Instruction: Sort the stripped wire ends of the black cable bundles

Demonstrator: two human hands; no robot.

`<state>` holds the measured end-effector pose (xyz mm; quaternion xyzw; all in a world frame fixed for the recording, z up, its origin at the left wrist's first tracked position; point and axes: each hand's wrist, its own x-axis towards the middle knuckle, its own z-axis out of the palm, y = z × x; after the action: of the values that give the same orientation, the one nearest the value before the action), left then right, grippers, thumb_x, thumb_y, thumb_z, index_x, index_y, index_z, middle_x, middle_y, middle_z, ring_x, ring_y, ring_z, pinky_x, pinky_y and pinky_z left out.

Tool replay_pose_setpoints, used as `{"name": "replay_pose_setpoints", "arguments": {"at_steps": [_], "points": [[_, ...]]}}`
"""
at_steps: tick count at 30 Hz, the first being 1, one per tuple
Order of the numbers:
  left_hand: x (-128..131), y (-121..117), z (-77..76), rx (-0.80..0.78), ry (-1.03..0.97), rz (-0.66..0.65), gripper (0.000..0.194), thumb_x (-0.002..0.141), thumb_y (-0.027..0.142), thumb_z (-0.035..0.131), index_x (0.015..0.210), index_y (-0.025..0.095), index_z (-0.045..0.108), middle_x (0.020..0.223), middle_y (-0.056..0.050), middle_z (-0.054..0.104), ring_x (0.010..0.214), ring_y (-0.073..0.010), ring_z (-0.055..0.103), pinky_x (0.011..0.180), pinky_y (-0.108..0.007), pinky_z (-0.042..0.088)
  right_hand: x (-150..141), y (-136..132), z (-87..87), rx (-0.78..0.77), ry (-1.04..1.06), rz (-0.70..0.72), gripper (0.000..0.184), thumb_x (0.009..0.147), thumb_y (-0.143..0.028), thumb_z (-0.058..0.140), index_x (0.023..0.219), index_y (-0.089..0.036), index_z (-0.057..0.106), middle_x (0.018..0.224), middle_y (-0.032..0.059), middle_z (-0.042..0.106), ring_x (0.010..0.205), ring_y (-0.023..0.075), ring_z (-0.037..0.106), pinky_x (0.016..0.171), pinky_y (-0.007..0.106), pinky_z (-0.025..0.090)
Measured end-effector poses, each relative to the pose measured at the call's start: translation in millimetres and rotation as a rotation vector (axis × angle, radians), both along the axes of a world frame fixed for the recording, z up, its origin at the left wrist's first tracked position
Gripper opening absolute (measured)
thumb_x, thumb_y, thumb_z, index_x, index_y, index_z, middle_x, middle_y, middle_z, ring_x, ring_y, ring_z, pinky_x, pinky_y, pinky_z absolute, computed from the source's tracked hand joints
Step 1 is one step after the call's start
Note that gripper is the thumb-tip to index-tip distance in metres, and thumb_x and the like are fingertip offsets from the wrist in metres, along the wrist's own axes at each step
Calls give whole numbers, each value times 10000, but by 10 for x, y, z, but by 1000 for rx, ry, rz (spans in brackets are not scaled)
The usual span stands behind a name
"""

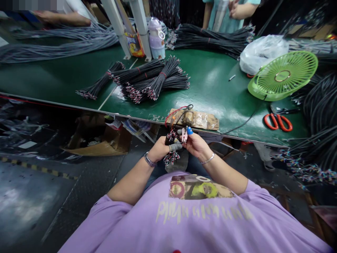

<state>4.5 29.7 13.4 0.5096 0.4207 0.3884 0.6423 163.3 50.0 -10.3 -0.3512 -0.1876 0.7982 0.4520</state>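
Note:
My left hand (161, 148), its thumb in a grey finger cover, is wrapped round a bundle of short black cables (171, 157) with red, white and black wire ends. Close beside it, my right hand (198, 144) has its fingers closed at the top of the bundle, a blue cover on one fingertip. A small pinkish-white piece (184, 135) shows between those fingers; its kind is too small to make out. Both hands are just off the near table edge, in front of a worn wooden block (201, 120) with red and black leads on it.
Tied black cable bundles (158, 79) lie on the green table (210, 77). To the right are a green fan (283, 75), red-handled scissors (278, 122) and a plastic bag (263, 52). A lilac bottle (157, 38) stands behind. Two other people are across the table.

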Motion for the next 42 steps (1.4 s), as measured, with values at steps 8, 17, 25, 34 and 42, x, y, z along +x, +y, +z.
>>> {"name": "replay_pose_setpoints", "arguments": {"at_steps": [8, 17, 25, 34, 42], "points": [[37, -3, 41, -18, -18, 8, 264, 543, 297, 826, 629, 114, 656, 522, 21, 570, 517, -99, 512, 587, -254, 455, 24, -48, -16, -5, 65, 55, 467, 831, -603, 490, 843, -156, 627, 665, 24, 658, 575, 104, 605, 540, 212, 518], [-14, -123, -11, -40, 71, -19, 320, 561, 345, 815, 656, 105, 627, 580, 11, 595, 529, -91, 514, 547, -226, 435, 156, -205, -33, -86, 143, 175, 510, 937, -538, 298, 788, -151, 595, 722, 59, 700, 534, 99, 588, 528, 220, 520], [-93, -117, -220, -108, 76, -32, 317, 622, 384, 762, 688, 100, 636, 598, -9, 613, 545, -111, 546, 551, -235, 448, 194, -408, -129, 11, 3, 225, 261, 756, -409, 681, 751, -165, 589, 678, 19, 687, 501, 95, 556, 523, 232, 501], [11, -128, -254, -55, 180, -142, 270, 553, 179, 769, 785, 82, 674, 743, -38, 667, 693, -159, 592, 699, -292, 491, 49, -347, -10, 376, -362, 151, 287, 577, -271, 809, 782, -167, 637, 645, -40, 594, 598, 98, 523, 583, 220, 427], [-41, -163, -257, -71, 175, -93, 266, 590, 252, 774, 756, 83, 652, 660, -28, 647, 600, -132, 583, 602, -264, 488, 109, -358, -115, 351, -430, 76, 257, 610, -336, 785, 693, -156, 621, 594, -39, 571, 523, 77, 443, 512, 212, 360]]}}
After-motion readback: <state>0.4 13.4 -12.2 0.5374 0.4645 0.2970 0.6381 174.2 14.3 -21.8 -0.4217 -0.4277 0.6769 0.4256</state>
